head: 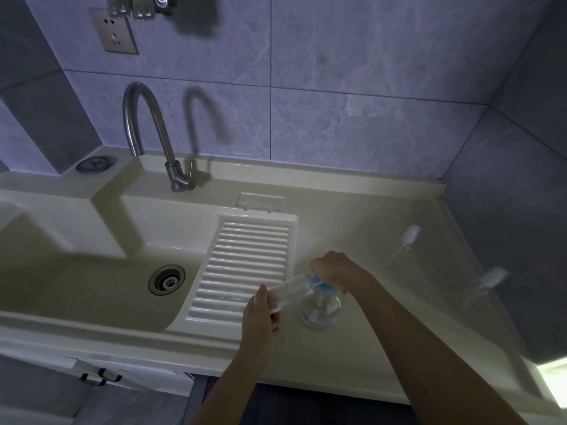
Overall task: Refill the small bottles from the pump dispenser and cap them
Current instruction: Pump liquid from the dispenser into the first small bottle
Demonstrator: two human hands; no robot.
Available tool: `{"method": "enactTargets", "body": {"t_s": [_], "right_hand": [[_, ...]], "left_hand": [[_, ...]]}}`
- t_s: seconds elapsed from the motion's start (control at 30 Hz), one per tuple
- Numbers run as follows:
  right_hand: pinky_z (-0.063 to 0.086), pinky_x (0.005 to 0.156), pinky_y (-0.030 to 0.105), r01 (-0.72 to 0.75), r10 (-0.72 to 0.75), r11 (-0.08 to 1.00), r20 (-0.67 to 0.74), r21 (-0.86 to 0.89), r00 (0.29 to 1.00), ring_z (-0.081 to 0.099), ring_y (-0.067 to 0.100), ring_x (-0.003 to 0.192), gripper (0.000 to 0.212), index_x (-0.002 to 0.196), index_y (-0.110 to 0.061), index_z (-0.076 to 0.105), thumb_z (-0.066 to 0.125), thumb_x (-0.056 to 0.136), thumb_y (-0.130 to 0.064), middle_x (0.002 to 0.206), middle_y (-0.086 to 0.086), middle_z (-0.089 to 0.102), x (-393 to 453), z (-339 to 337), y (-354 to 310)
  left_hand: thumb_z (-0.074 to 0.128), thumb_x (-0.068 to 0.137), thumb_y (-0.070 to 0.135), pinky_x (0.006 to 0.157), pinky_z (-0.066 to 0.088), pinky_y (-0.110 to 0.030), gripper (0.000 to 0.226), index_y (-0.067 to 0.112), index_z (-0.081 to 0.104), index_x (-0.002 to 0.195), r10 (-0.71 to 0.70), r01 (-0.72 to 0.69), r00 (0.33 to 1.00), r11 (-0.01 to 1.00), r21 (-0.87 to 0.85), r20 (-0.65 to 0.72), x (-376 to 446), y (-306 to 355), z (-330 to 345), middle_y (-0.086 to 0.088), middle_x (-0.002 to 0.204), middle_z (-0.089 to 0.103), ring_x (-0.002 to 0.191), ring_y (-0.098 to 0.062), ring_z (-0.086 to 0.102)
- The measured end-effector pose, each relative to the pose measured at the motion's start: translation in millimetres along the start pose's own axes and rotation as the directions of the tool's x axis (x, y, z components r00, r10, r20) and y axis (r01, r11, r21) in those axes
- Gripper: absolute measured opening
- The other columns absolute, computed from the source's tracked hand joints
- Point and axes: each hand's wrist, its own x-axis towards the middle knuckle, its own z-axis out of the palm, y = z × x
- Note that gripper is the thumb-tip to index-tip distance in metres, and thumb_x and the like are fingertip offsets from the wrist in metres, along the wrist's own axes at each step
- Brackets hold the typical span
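A clear pump dispenser (322, 309) with a blue pump head stands on the counter, right of the ribbed washboard. My right hand (329, 268) rests on top of that pump head with the fingers curled over it. My left hand (259, 314) grips a small clear bottle (290, 291), tilted so its mouth meets the blue nozzle. Two white caps with long clear tubes lie on the counter to the right: one cap (409, 234) farther back, the other cap (492, 279) nearer the wall.
A cream sink basin with a drain (167, 279) lies to the left, beside the ribbed washboard (245, 265). A curved metal tap (153, 133) rises at the back. The tiled wall closes off the counter on the right. A cabinet handle (101, 377) shows below.
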Motion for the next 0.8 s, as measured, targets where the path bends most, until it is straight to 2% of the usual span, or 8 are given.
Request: {"method": "enactTargets", "body": {"t_s": [0.1, 0.2, 0.33, 0.4, 0.57, 0.63, 0.7, 0.8], "right_hand": [[0.043, 0.07, 0.03, -0.016, 0.015, 0.999, 0.018, 0.043, 1.0, 0.055, 0.028, 0.091, 0.022, 0.097, -0.004, 0.055, 0.043, 0.093, -0.022, 0.095, 0.012, 0.049, 0, -2, -1], [0.044, 0.09, 0.04, -0.101, 0.066, 0.965, 0.149, 0.243, 0.987, 0.052, 0.029, 0.112, 0.045, 0.13, -0.004, 0.049, 0.043, 0.096, -0.034, 0.125, 0.015, 0.051, -1, -6, 0], [0.036, 0.102, 0.043, -0.18, 0.092, 0.923, 0.259, 0.34, 0.962, 0.047, 0.029, 0.123, 0.055, 0.138, -0.003, 0.044, 0.042, 0.097, -0.039, 0.144, 0.017, 0.044, -1, -9, 2], [0.039, 0.097, 0.042, -0.13, 0.059, 0.938, 0.22, 0.323, 0.974, 0.048, 0.032, 0.121, 0.044, 0.131, -0.004, 0.046, 0.04, 0.099, -0.033, 0.136, 0.017, 0.047, -1, -8, 2], [0.047, 0.066, 0.029, -0.022, 0.019, 0.998, 0.045, 0.065, 0.999, 0.052, 0.024, 0.077, 0.014, 0.094, 0.0, 0.048, 0.041, 0.095, -0.012, 0.091, 0.011, 0.046, 0, -5, -1], [0.045, 0.07, 0.029, 0.006, -0.006, 1.0, 0.009, 0.003, 1.0, 0.057, 0.031, 0.088, 0.014, 0.095, -0.002, 0.052, 0.041, 0.094, -0.012, 0.093, 0.013, 0.046, -2, -5, -2], [0.04, 0.075, 0.03, -0.019, 0.022, 0.996, -0.031, 0.093, 0.999, 0.056, 0.036, 0.106, 0.019, 0.101, -0.004, 0.054, 0.037, 0.095, -0.012, 0.098, 0.014, 0.046, 0, -1, -1], [0.037, 0.077, 0.029, -0.055, 0.061, 0.978, -0.024, 0.203, 0.998, 0.054, 0.031, 0.098, 0.013, 0.097, -0.007, 0.047, 0.036, 0.096, -0.013, 0.1, 0.014, 0.046, 1, 1, 0]], "left_hand": [[0.037, 0.101, 0.033, 0.033, 0.028, -0.018, 0.039, 0.002, 0.053, 0.082, -0.039, 0.039, 0.999, 0.999, -0.007, 0.01, 2, 1, 0, -0.007, 0.052, 0.039, 0.033, -0.007, 0.035], [0.037, 0.101, 0.034, 0.035, 0.03, -0.018, 0.04, 0.0, 0.057, 0.093, -0.057, 0.058, 0.998, 0.998, -0.034, 0.027, 1, 1, 1, -0.005, 0.054, 0.042, 0.036, -0.007, 0.036], [0.037, 0.101, 0.034, 0.034, 0.03, -0.018, 0.039, 0.001, 0.056, 0.093, -0.068, 0.069, 0.997, 0.997, -0.047, 0.03, 1, 2, 1, -0.003, 0.052, 0.042, 0.035, -0.006, 0.037], [0.037, 0.101, 0.034, 0.034, 0.029, -0.018, 0.038, 0.003, 0.055, 0.09, -0.064, 0.066, 0.997, 0.996, -0.056, 0.035, -1, 3, 1, -0.002, 0.05, 0.041, 0.035, -0.006, 0.036], [0.036, 0.101, 0.034, 0.034, 0.026, -0.018, 0.038, 0.004, 0.053, 0.085, -0.074, 0.077, 0.997, 0.994, -0.08, 0.034, -2, 2, 2, 0.0, 0.046, 0.039, 0.034, -0.006, 0.033], [0.035, 0.101, 0.034, 0.034, 0.025, -0.017, 0.039, 0.004, 0.053, 0.085, -0.078, 0.079, 0.997, 0.994, -0.072, 0.023, -1, 0, 1, -0.001, 0.046, 0.038, 0.033, -0.007, 0.032], [0.035, 0.101, 0.034, 0.033, 0.024, -0.017, 0.04, 0.002, 0.055, 0.087, -0.085, 0.087, 0.996, 0.994, -0.065, 0.022, -1, -2, 0, -0.002, 0.047, 0.037, 0.033, -0.007, 0.031], [0.033, 0.102, 0.034, 0.034, 0.024, -0.017, 0.043, 0.0, 0.058, 0.093, -0.092, 0.094, 0.995, 0.994, -0.056, 0.038, -2, -3, -1, -0.001, 0.048, 0.038, 0.034, -0.006, 0.031]]}}
